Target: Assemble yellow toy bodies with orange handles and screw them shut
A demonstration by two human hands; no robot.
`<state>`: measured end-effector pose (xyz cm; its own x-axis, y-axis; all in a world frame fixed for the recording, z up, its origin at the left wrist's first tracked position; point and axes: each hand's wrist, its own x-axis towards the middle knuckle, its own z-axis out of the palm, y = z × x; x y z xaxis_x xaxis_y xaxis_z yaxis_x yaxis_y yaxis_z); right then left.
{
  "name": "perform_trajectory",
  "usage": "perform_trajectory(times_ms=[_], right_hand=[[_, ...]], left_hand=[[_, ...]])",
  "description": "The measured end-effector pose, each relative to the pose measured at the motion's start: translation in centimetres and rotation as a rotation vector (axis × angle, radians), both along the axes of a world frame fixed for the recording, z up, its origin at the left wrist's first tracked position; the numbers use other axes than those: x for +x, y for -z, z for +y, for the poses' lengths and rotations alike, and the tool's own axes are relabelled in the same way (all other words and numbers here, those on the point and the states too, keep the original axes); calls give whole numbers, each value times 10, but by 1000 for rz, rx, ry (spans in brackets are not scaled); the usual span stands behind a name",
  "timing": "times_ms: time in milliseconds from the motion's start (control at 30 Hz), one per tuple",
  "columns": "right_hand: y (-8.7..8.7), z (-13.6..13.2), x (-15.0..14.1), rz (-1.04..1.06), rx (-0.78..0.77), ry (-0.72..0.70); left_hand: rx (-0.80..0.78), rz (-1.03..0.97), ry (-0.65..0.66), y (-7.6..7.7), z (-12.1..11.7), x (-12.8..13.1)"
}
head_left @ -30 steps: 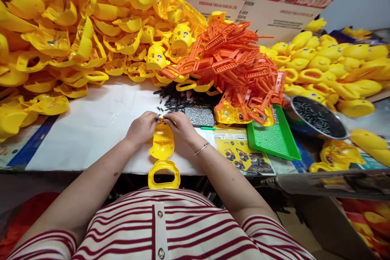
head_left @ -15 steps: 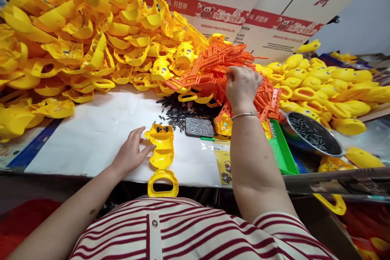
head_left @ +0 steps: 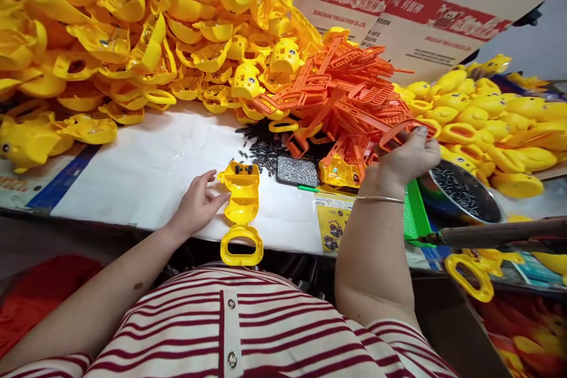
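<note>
A yellow hollow plastic toy shell lies open side up on the white table sheet, two black pieces in its far end and its loop handle over the table's front edge. Beside its left edge rests my left hand, fingers apart, the thumb at the shell's rim. At the right end of a heap of orange plastic parts, my right hand pinches an orange plastic part between thumb and fingers. That part's far end merges with the heap, so I cannot tell whether it is free.
Yellow shells pile high at the left and back. Small black pins lie by a grey speckled block. A green tray, a bowl of dark pins and closed yellow toys stand right. Printed cartons rise behind.
My right hand has moved from the top of the orange heap toward its right side and nearer me, now with an orange part in it. My left hand stays by the shell. The view has shifted.
</note>
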<state>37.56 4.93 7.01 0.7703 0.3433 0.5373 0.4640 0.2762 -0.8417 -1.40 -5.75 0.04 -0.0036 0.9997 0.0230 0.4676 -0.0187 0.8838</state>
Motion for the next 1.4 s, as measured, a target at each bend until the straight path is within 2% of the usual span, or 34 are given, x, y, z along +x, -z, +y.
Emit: perform_trajectory(times_ms=[100, 133, 200, 233, 333, 400, 500, 567, 633, 700, 800, 867, 933, 1000, 1067, 1200, 1300, 1400], right_hand=[[2, 2, 3, 274, 53, 124], [5, -2, -2, 311, 65, 74], [13, -18, -24, 368, 82, -134], [19, -29, -41, 384, 85, -287], [37, -67, -98, 451, 75, -631], [42, -92, -129, 457, 38, -794], [40, -118, -150, 239, -82, -1038], [35, -127, -149, -17, -205, -1232], [30, -131, -143, -255, -265, -1337], [26, -134, -137, -458, -256, -1305], [22, -140, -133, -725, -289, -1228], [21, -141, -133, -751, -327, -1326], [21, -137, -136, -618, -312, -1395], [22, -126, -140, -479, -313, -1293], [24, -109, -144, -517, -435, -1098], [26, -81, -155, -1068, -818, -793], [28, -72, -160, -1327, -889, -746], [31, -69, -150, -1366, -826, -779]], left_hand=[[45, 4, -48, 1, 0, -1], [72, -9, -72, -1, -1, 0], [108, -93, -100, -11, -3, 3], [102, -166, -92, -19, -5, 6], [-24, -460, 2, -46, -6, 17], [-134, -644, 41, -61, -3, 24], [-225, -845, 40, -68, 4, 27], [-230, -913, 57, -65, 7, 23], [-227, -941, 115, -60, 6, 17], [-236, -943, 164, -56, 3, 12], [-250, -904, 139, -54, 1, 7], [-256, -864, 119, -55, 1, 8], [-262, -826, 134, -55, 0, 11], [-266, -799, 167, -54, -1, 16], [-271, -776, 203, -52, -4, 21], [-294, -756, 243, -46, -8, 23], [-315, -764, 209, -43, -8, 18], [-324, -778, 176, -42, -7, 13]])
